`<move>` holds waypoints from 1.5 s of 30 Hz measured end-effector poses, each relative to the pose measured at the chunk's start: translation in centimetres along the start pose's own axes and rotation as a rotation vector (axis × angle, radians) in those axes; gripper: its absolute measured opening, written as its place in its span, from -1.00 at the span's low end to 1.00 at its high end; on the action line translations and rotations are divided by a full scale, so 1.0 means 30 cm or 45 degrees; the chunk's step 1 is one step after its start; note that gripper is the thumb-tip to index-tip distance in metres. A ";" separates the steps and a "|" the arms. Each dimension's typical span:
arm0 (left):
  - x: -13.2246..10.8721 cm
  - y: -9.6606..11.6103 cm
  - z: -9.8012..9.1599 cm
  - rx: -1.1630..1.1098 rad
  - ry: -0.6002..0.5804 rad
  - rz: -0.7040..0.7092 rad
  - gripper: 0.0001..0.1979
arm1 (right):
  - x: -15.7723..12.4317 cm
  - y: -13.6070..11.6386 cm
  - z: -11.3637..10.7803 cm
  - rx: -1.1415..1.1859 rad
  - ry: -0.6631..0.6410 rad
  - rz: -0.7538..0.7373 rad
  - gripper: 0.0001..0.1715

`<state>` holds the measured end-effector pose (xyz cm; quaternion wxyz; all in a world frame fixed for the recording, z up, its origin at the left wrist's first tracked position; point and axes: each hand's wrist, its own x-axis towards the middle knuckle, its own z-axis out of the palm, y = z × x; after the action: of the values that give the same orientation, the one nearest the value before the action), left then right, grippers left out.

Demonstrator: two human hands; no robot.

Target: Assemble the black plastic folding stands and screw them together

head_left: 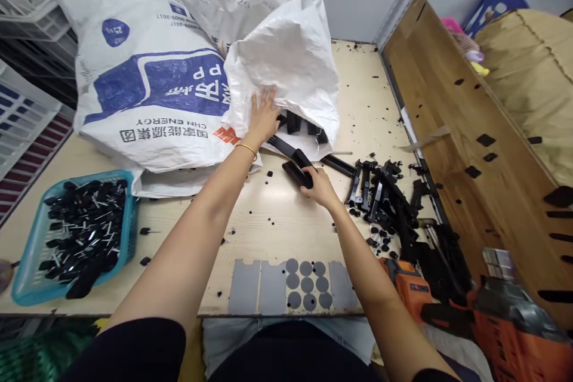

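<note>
My left hand (265, 114) lies with fingers stretched out against the front of a white woven sack (286, 65), beside its mouth. Inside that mouth several black plastic parts (293, 122) show; how deep they go is hidden. Below the opening, my right hand (321, 187) is closed on a black plastic piece (296, 174) with a rounded end. A second long black piece (286, 148) slants from the sack's mouth down to the held one; whether the right hand grips it too, I cannot tell. Another black bar (339, 165) sticks out to the right of them.
A teal basket (134, 215) of black-headed metal pins stands at left, near a full printed sack (174, 131). Black plastic parts (380, 191) are heaped at right, close to orange power tools (407, 286) and a wooden board (447, 113). Grey pads (244, 286) line the front edge.
</note>
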<state>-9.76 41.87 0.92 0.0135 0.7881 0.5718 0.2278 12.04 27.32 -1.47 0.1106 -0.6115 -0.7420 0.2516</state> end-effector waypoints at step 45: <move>-1.116 0.432 0.070 -0.245 -0.132 -0.126 -0.68 | -0.622 0.163 0.218 -0.162 0.528 0.053 -0.58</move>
<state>-5.47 7.53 -8.82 0.1298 0.7646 0.5840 0.2396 17.37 8.40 -6.84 0.2168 -0.6712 -0.7048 0.0753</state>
